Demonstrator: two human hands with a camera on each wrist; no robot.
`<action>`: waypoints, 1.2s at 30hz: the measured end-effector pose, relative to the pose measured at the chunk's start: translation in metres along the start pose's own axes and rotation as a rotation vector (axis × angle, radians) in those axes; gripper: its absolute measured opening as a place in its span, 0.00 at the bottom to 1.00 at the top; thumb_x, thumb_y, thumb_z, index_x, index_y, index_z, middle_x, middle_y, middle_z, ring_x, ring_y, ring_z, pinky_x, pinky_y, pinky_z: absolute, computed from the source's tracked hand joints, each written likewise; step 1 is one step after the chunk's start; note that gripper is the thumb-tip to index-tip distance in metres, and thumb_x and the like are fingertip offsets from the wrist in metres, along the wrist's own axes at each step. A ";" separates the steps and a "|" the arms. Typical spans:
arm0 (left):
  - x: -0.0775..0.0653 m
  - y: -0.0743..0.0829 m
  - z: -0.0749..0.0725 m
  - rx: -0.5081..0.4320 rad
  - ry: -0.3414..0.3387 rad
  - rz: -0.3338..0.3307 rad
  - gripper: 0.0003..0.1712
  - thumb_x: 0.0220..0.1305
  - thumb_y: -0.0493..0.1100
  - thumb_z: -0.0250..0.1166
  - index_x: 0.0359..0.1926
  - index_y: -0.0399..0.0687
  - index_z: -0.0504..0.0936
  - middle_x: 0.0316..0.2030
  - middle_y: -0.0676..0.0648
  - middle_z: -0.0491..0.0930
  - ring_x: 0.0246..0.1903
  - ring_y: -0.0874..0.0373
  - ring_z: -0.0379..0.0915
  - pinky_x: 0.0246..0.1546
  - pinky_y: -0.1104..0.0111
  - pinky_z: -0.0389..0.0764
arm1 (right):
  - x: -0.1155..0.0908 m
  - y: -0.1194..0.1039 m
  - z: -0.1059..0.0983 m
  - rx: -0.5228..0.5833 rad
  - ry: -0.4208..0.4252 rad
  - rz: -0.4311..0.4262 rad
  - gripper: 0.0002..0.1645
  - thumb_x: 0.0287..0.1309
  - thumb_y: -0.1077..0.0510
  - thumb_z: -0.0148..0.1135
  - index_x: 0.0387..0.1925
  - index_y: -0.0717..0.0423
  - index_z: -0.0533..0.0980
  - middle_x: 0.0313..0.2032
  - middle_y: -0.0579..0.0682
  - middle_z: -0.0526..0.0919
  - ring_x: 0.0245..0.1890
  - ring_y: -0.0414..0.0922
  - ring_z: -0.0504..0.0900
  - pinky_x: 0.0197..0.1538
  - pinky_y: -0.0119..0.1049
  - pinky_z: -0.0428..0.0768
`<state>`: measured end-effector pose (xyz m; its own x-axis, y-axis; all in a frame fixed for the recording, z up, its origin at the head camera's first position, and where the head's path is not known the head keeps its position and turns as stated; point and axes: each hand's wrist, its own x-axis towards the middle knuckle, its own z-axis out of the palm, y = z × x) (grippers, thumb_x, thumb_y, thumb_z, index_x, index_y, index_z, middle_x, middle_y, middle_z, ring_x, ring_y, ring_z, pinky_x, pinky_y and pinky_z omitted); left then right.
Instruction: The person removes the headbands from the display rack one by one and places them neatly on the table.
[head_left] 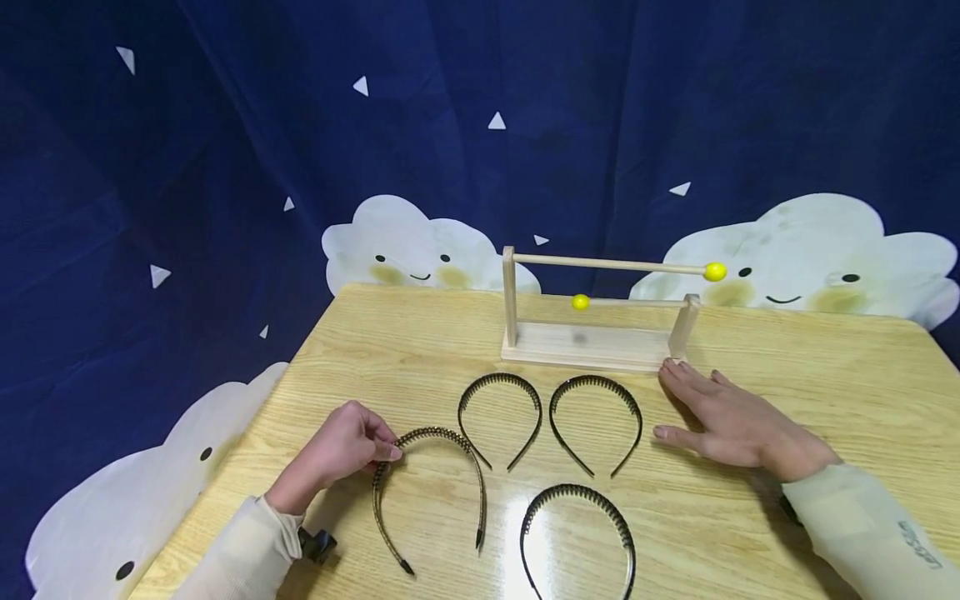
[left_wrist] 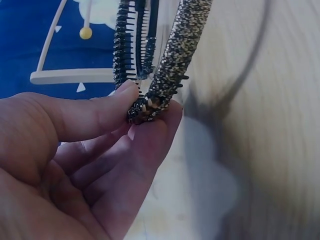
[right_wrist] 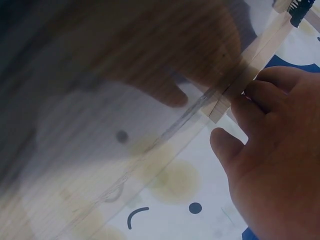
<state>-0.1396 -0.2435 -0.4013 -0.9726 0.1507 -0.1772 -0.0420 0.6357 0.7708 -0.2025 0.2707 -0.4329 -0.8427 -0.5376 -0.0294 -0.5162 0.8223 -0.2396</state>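
Note:
My left hand (head_left: pixel 341 450) pinches a glittery gold-and-black headband (head_left: pixel 435 432) between thumb and fingers, at the upper left of its curve. In the left wrist view the glittered band (left_wrist: pixel 185 40) shows small comb teeth along its inner side. My right hand (head_left: pixel 731 421) is spread palm down, fingers extended, with its fingertips right at the front right corner of a wooden stand (head_left: pixel 592 346). Two black toothed headbands, one on the left (head_left: pixel 500 377) and one on the right (head_left: pixel 596 380), lie in front of the stand. A third black headband (head_left: pixel 577 489) lies nearer, cut off by the frame's lower edge.
The stand carries two horizontal rods at different heights, an upper one ending in a yellow ball (head_left: pixel 716 272) on the right and a lower one ending in another yellow ball (head_left: pixel 581 302). Behind the wooden table (head_left: pixel 390 342) hangs a dark blue curtain (head_left: pixel 450 150) with clouds.

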 end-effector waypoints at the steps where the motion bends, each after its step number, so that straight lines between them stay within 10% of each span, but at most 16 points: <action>1: 0.000 0.000 0.000 0.001 0.001 -0.004 0.04 0.51 0.30 0.76 0.28 0.36 0.88 0.23 0.47 0.84 0.21 0.55 0.79 0.24 0.58 0.85 | 0.000 0.000 0.000 0.001 0.000 0.001 0.58 0.64 0.24 0.50 0.77 0.64 0.54 0.76 0.63 0.51 0.74 0.61 0.53 0.71 0.64 0.53; 36: 0.001 -0.009 0.008 0.174 0.095 -0.027 0.07 0.46 0.35 0.80 0.24 0.47 0.89 0.21 0.53 0.83 0.17 0.59 0.77 0.20 0.67 0.80 | 0.000 0.000 -0.001 -0.002 -0.008 0.006 0.59 0.64 0.24 0.50 0.77 0.64 0.54 0.76 0.63 0.51 0.74 0.61 0.53 0.71 0.65 0.53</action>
<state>-0.1382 -0.2430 -0.4138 -0.9892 0.0649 -0.1312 -0.0359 0.7611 0.6476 -0.2025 0.2707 -0.4316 -0.8444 -0.5343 -0.0389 -0.5116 0.8258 -0.2373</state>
